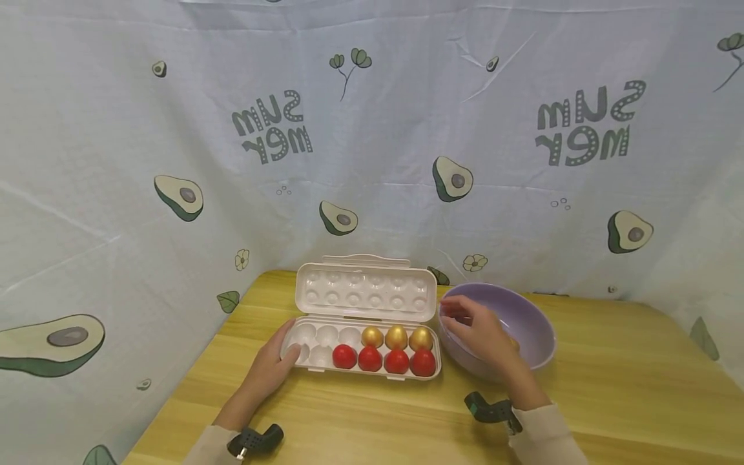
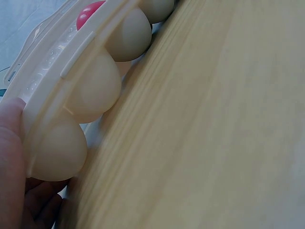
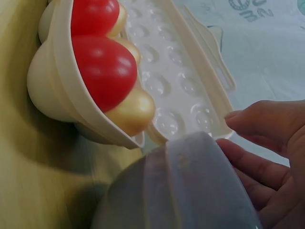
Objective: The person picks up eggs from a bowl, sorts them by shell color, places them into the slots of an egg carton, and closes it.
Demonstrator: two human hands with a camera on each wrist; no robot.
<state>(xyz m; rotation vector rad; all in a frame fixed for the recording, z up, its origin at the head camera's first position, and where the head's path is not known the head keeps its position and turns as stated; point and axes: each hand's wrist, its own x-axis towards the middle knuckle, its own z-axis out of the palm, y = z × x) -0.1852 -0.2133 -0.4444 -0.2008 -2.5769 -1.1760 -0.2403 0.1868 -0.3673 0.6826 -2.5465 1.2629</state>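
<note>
A cream plastic egg carton [image 1: 314, 369] lies on the table with its lid [image 1: 366, 271] folded back. Three gold eggs [image 1: 396, 338] fill the right of its back row, and several red eggs [image 1: 370, 359] sit in front of them; the cups at the left are bare. My left hand [image 1: 272, 365] grips the left end, thumb [image 2: 10, 119] on the rim and fingers beneath. Over the left rim of a purple bowl [image 1: 537, 326] hovers my right hand [image 1: 479, 329], thumb and fingers apart with nothing between them. Beside that wrist, a bit of gold shows in the bowl.
The bowl stands just right of the carton on a wood-grain table [image 1: 616, 387]. Behind the table hangs a pale cloth [image 1: 395, 129] printed with avocados, close to the lid. Dark wrist devices [image 1: 488, 410] sit on both forearms.
</note>
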